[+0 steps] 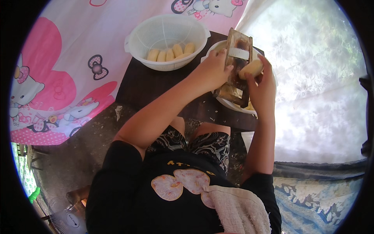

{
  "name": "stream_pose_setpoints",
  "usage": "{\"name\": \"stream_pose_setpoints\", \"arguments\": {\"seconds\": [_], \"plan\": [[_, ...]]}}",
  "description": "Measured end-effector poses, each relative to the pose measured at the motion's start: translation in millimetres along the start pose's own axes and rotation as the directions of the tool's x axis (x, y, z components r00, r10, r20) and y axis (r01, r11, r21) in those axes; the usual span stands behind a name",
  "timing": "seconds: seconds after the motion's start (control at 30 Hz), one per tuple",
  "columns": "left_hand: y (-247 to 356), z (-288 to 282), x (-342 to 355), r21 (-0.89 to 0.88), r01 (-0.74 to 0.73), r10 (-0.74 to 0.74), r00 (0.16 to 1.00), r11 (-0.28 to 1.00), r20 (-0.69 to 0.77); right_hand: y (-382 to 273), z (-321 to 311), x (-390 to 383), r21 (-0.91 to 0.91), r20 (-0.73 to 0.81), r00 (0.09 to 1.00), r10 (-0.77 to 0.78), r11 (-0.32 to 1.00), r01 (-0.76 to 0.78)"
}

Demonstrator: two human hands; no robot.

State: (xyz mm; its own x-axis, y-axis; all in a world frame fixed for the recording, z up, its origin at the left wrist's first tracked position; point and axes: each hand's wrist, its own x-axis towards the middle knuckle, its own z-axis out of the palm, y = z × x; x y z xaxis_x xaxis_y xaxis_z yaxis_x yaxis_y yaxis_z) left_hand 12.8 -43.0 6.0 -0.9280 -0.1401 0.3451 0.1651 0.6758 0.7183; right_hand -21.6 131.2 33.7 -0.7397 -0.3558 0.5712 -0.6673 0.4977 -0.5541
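My left hand grips the side of a wooden mandoline slicer, which is tilted over a white basin. A metal blade crosses the slicer's upper part. In my right hand is a peeled banana, pinched between thumb and fingers at the slicer's face, below the blade. Whether the banana touches the board is hard to tell. Hands and slicer hide most of the basin's inside; a little yellow shows near its lower rim. To the left stands a white mesh colander with several peeled bananas.
Colander and basin stand on a dark table. A pink patterned sheet hangs on the left, and a pale translucent curtain on the right. A towel lies over my shirt. At the lower left is a fan.
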Motion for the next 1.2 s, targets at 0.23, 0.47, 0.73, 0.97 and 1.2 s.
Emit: {"name": "stream_pose_setpoints", "arguments": {"seconds": [0.23,0.47,0.73,0.97,1.2], "plan": [[-17.6,29.3,9.6,-0.024,0.025,-0.026,0.999,0.999,-0.028,40.5,19.6,55.7,-0.057,0.008,1.000,0.007,0.998,-0.006],[-9.3,19.8,3.5,-0.052,0.017,-0.020,0.998,0.999,-0.056,43.9,16.5,60.9,-0.032,0.039,0.999,-0.004,0.999,0.005],[-26.3,-48.0,54.3,-0.433,0.017,0.030,0.994,0.901,0.101,48.1,-40.8,26.0,0.373,-0.177,0.964,0.197,0.920,-0.120],[-16.1,-104.4,102.9,-0.601,0.177,-0.048,0.973,0.780,0.224,77.8,7.3,68.4,-0.145,0.143,0.971,0.189,0.975,-0.168],[-18.5,-91.1,66.8,-0.630,0.227,-0.108,0.969,0.743,0.222,52.0,2.6,48.7,0.115,0.202,0.963,0.177,0.972,-0.202]]}}
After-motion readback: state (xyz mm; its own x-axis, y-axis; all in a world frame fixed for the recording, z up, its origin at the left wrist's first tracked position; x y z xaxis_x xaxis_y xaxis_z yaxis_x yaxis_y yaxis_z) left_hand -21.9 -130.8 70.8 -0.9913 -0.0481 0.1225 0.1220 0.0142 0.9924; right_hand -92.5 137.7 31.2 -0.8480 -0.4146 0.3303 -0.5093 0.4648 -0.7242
